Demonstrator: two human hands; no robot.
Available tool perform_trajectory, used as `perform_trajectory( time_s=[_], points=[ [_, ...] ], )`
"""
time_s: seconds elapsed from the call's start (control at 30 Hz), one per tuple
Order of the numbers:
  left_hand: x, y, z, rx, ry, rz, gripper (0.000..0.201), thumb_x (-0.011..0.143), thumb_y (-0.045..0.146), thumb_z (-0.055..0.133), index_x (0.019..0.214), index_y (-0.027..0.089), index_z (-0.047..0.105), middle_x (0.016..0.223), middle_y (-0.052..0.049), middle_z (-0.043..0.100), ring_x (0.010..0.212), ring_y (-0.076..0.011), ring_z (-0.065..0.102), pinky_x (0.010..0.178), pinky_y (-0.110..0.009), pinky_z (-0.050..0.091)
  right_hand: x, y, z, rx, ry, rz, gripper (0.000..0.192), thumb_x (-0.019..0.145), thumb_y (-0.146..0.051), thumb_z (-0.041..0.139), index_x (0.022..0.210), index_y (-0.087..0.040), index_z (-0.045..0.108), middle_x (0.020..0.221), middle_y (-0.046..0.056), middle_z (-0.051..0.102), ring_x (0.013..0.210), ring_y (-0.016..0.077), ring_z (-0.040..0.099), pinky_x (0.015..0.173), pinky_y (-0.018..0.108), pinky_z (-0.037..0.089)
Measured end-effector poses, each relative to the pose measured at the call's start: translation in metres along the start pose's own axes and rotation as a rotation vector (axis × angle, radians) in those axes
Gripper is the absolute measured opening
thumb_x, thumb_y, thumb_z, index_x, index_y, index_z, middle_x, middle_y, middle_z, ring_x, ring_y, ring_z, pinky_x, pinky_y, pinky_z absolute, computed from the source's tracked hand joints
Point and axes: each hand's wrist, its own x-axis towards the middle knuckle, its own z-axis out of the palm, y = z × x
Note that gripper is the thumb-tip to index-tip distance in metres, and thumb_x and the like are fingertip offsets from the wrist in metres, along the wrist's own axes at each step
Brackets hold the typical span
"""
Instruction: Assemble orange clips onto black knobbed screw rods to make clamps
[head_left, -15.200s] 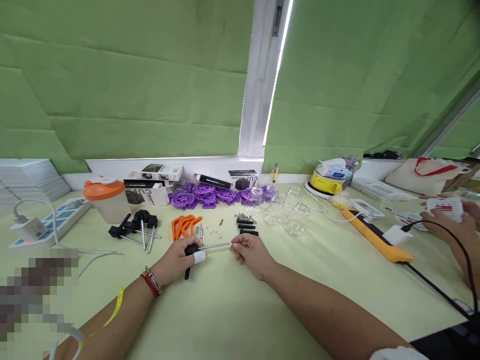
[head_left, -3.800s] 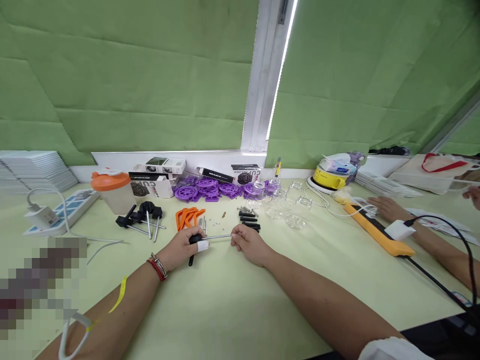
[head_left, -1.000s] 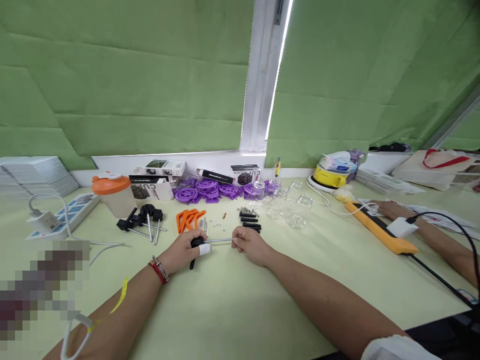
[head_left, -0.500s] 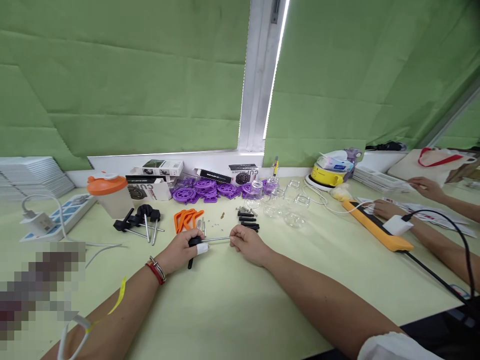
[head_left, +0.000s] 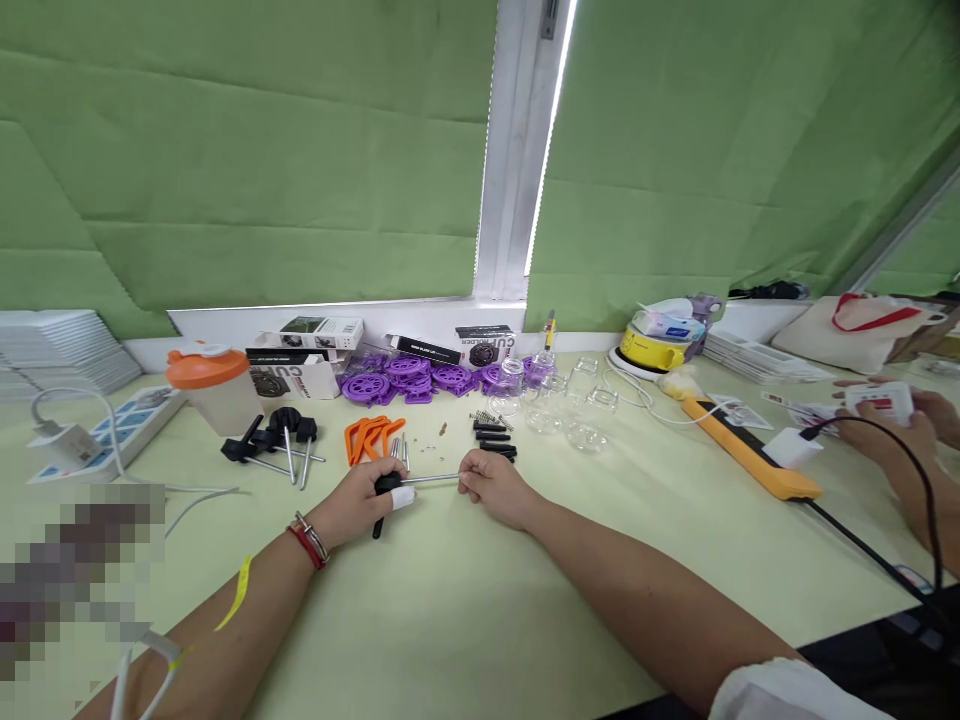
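Left hand (head_left: 358, 500) grips the black handle (head_left: 382, 497) low over the table (head_left: 465, 610), right hand (head_left: 491, 487) pinches the metal rod (head_left: 431, 479) tip; rod seems seated, five-odd finished ones (head_left: 274, 442) beyond, loose rods (head_left: 400, 452) waiting

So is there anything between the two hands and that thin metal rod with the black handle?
Nothing visible. The left hand already holds the black handle, and the right hand pinches the far end of the metal rod. The orange parts and black pieces lie farther back on the table.
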Motion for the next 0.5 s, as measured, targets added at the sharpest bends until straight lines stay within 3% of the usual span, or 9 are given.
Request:
perform_trajectory(
  time_s=[0.5],
  points=[
    [-0.0005, -0.0007, 0.0001, -0.012, -0.010, 0.001, 0.023, 0.080, 0.039, 0.056, 0.083, 0.016, 0.055, 0.074, 0.001, 0.047, 0.067, -0.0124, 0.041, 0.061, -0.023, 0.035, 0.0017, 0.0039, -0.0007, -0.003, -0.011, -0.011, 0.005, 0.078, -0.018, 0.051, 0.073, -0.018, 0.051, 0.069, -0.001, 0.059, 0.055, 0.0091, 0.047, 0.054, 0.022, 0.038]
  ],
)
